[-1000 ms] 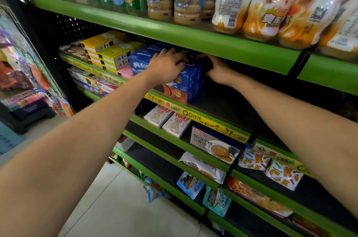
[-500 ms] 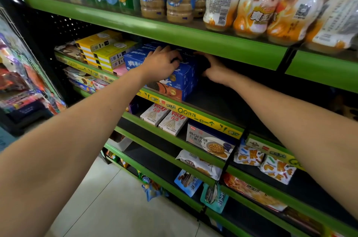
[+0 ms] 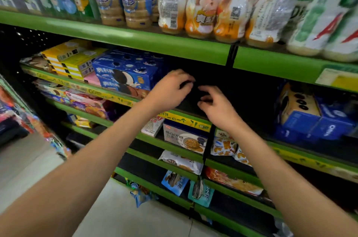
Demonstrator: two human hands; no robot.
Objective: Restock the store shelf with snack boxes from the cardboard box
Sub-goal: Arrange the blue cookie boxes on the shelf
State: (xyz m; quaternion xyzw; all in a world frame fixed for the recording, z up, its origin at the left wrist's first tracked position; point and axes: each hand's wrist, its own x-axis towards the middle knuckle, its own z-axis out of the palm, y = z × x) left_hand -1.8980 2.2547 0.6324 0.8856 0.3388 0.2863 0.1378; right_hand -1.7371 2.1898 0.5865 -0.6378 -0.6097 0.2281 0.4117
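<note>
Both hands have come off the blue Oreo boxes [image 3: 126,73], now stacked at the shelf's [image 3: 174,50] left end. The left hand [image 3: 170,89] and right hand [image 3: 217,108] hover loosely curled, holding nothing. That batch looks placed. Another box reads "OREO" [image 3: 333,127]; no cardboard box shows.

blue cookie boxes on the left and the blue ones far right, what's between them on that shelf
In the head view, bare dark shelf, with both hands in front of it: left hand, right hand, neither holding anything.
</note>
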